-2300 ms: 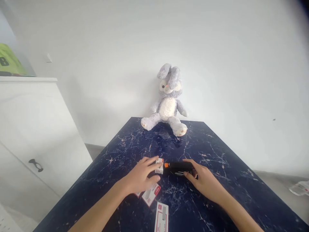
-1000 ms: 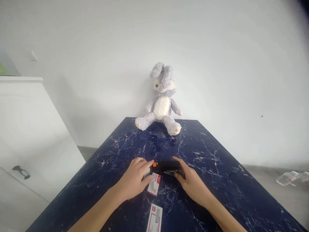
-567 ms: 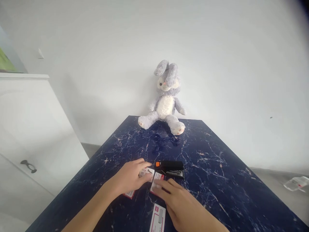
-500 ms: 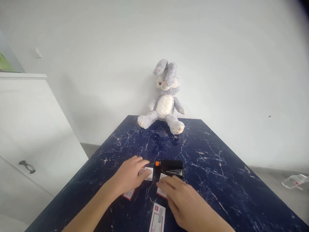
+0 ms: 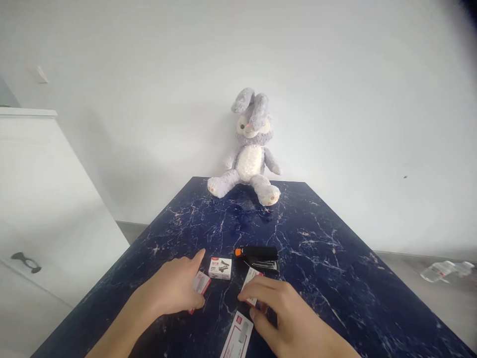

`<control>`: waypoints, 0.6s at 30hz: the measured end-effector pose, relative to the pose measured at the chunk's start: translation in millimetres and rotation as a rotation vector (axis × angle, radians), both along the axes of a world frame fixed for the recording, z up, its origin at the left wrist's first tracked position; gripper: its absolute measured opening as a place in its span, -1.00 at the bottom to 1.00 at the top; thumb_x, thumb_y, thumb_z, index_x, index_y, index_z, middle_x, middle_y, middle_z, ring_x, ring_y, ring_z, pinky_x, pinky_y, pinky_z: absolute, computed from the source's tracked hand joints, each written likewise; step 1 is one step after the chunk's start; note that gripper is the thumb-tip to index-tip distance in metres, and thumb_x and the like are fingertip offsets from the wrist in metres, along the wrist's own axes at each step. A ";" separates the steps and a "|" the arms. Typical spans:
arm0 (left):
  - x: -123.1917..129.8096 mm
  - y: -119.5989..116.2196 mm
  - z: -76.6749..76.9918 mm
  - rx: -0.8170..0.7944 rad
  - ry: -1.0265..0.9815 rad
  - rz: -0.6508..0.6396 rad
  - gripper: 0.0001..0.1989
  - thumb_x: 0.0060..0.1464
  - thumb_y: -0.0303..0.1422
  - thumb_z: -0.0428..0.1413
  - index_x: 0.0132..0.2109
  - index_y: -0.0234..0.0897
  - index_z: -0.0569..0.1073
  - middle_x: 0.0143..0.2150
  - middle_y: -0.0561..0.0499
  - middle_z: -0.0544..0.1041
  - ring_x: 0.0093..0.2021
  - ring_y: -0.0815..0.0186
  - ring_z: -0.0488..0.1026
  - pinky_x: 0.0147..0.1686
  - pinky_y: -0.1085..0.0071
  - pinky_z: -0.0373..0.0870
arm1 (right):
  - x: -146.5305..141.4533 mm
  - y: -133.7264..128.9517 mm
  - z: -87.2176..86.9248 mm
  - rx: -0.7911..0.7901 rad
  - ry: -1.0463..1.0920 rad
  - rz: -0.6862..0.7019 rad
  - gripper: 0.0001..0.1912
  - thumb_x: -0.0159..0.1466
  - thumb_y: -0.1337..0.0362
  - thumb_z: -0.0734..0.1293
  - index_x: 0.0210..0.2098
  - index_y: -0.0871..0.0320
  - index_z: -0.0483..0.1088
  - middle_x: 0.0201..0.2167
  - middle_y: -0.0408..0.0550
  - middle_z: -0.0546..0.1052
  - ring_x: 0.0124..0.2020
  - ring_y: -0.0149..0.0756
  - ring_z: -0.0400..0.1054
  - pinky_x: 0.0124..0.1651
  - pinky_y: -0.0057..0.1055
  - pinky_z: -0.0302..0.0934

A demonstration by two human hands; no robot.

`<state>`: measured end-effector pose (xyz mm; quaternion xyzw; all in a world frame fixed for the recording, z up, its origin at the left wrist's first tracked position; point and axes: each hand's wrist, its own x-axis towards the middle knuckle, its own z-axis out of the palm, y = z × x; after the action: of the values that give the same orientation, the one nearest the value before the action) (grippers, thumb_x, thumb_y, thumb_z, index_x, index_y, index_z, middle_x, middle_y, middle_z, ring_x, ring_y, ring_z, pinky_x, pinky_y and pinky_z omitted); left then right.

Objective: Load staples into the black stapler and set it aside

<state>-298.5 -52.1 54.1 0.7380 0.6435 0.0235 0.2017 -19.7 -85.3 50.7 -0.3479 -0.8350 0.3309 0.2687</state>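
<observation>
While left hand and right hand sat apart, stapler lay beyond

Left carton: hand hid contact, can't tell grip. Right carton: fingers arched over it just short of stapler, probably for edge access; hold unclear.

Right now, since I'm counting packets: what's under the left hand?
A red-and-white packet, partly visible; the left hand covers the rest, and anything else beneath is hidden.
</observation>
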 end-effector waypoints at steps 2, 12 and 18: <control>3.9 -2.9 10.7 0.054 -0.113 -0.011 -0.13 -0.12 -0.30 0.22 0.37 -0.08 0.17 -0.01 -0.18 0.54 -0.12 -0.04 0.52 -0.29 0.30 0.33 | 0.4 0.8 0.7 -0.016 0.039 -0.108 -0.73 0.28 0.41 0.23 -0.13 0.00 0.47 -0.23 -0.15 0.54 -0.31 -0.35 0.41 -0.23 -0.44 0.31; 79.0 -19.9 14.5 0.120 -0.922 -0.303 -0.58 0.00 -0.45 0.24 0.04 -0.14 0.44 0.07 -0.08 0.44 -0.06 0.20 0.45 -0.08 0.27 0.43 | 0.9 11.0 -5.2 -0.427 0.482 -0.240 -0.63 0.31 0.12 0.34 0.08 0.06 0.34 -0.08 -0.02 0.54 -0.14 -0.19 0.47 -0.07 -0.26 0.39; 99.8 8.1 5.0 -0.264 -1.364 -0.166 -0.57 0.23 -0.28 0.11 0.22 -0.18 0.38 0.13 -0.19 0.47 -0.01 0.12 0.49 -0.13 0.20 0.54 | 33.2 31.7 2.5 -0.479 0.543 -0.360 -0.55 0.25 0.02 0.39 0.02 0.11 0.34 -0.11 0.01 0.57 -0.16 -0.20 0.48 -0.07 -0.28 0.41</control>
<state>-198.7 -44.1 59.1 0.5748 0.3122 0.3875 0.6496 13.5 -53.5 53.2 -0.4413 -0.5587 0.5435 0.4446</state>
